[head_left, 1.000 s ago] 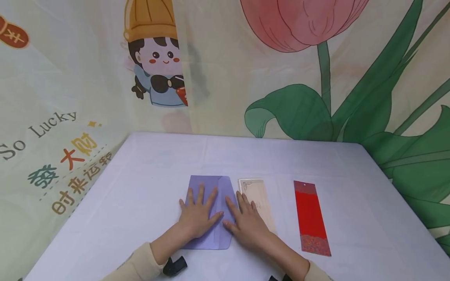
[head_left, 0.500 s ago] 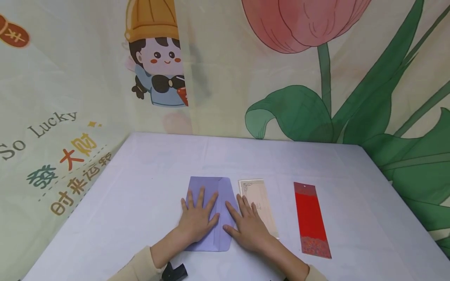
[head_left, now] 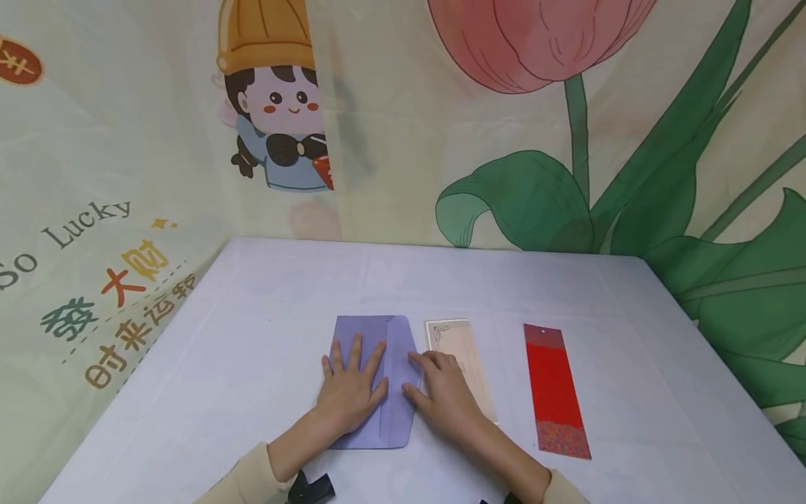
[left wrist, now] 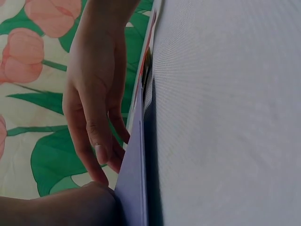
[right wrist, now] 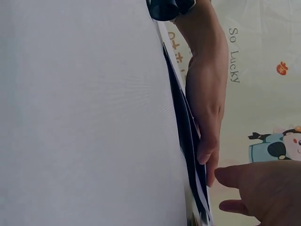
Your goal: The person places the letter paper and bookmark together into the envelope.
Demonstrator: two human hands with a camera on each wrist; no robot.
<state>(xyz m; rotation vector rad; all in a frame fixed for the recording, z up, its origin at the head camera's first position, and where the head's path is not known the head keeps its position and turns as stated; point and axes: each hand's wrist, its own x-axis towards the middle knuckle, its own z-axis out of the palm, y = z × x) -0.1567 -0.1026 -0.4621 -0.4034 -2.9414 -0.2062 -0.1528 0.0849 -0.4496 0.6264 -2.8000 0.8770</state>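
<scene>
A purple envelope (head_left: 399, 423) lies on the white table, a fold line running down its right part. My left hand (head_left: 349, 392) rests flat on its left and middle, fingers spread. At the envelope's right edge is my right hand (head_left: 446, 392), its fingers bent and its thumb apart from them, holding nothing. The left wrist view shows the right hand (left wrist: 99, 94) beside the envelope's slightly raised edge (left wrist: 134, 174). Seen from the right wrist, the left hand (right wrist: 207, 94) presses along the envelope's top. A beige card (head_left: 450, 337) lies partly hidden under the right hand and forearm.
To the right lies a long red card (head_left: 557, 388) with patterned ends and a small hole at its top. A black wrist device (head_left: 311, 488) shows by the left cuff. A printed cloth backdrop (head_left: 390, 140) hangs behind the table (head_left: 302, 276).
The right hand's fingers have gone from stretched out to bent at the envelope's right edge. The left hand stays flat on the envelope. The head view has shifted slightly.
</scene>
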